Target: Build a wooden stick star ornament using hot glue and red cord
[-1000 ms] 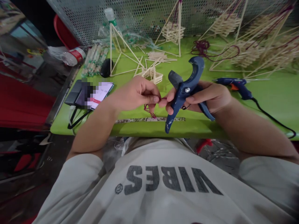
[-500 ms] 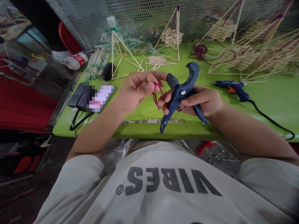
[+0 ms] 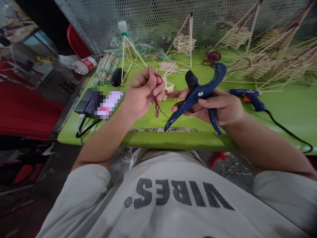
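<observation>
My left hand [image 3: 143, 91] is closed in a pinch on a purple string [image 3: 157, 106], looped at the top with its knotted strands hanging below the fingers. My right hand [image 3: 220, 105] grips a blue pipe cutter [image 3: 194, 94] by its handles, with the jaws spread apart. The right fingertips are near the left hand but do not touch it. Past the left hand, a small stack of short wooden sticks [image 3: 169, 87] lies on the green table [image 3: 148, 140], partly hidden by the fingers.
Stick pyramids with stacked cores [image 3: 184, 43] stand at the back and right, near a purple yarn tangle [image 3: 211, 58]. A glue gun [image 3: 250, 96] with its cord lies right. A phone [image 3: 109, 104], bundled sticks [image 3: 105, 69], a bare stick frame [image 3: 123, 62] and bottle [image 3: 85, 65] are left.
My hands have moved apart: the left went left and slightly up with the string, the right went right with the pipe cutter. The small stick stack behind them has come into view.
</observation>
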Available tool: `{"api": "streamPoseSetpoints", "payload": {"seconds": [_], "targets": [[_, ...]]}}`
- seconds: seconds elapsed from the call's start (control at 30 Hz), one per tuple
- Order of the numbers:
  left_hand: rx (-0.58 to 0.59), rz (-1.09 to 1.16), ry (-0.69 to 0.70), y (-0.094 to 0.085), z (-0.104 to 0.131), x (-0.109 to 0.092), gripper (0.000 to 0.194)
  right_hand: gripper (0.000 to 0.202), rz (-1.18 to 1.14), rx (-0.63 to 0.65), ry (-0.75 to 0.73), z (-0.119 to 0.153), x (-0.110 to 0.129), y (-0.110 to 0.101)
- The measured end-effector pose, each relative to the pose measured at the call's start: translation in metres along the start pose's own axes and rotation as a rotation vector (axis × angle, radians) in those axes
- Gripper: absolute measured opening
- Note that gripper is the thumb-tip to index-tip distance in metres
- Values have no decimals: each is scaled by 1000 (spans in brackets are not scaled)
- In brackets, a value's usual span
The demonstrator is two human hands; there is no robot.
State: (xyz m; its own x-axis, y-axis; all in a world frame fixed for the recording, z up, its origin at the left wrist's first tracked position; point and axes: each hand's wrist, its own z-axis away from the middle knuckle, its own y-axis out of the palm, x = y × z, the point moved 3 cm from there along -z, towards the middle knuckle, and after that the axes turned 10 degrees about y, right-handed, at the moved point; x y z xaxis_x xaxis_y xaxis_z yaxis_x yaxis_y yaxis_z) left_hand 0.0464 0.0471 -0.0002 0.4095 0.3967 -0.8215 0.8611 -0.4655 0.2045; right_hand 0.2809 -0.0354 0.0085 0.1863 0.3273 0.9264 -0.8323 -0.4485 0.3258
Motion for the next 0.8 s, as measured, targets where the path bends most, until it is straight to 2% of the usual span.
{"api": "streamPoseSetpoints", "payload": {"seconds": [0.1,0.27,0.37,0.43,0.53,0.63,0.8], "targets": [[-36,-107,79,-4,-3,-6,65,29,6,1,-57,3,3,1],[20,-100,193,-16,-10,-1,58,27,-19,49,-119,5,1,1],[45,-85,335,-16,-11,4,61,32,-4,82,-30,5,-5,3],[48,-119,396,-10,-6,4,55,36,5,108,46,5,-9,6],[-22,-287,367,-3,5,-1,46,41,-20,164,113,6,-14,12],[-50,-459,386,-3,17,-6,47,40,-80,218,152,5,-18,16],[26,-713,414,-12,22,-1,56,38,-172,306,201,0,-24,16]]}}
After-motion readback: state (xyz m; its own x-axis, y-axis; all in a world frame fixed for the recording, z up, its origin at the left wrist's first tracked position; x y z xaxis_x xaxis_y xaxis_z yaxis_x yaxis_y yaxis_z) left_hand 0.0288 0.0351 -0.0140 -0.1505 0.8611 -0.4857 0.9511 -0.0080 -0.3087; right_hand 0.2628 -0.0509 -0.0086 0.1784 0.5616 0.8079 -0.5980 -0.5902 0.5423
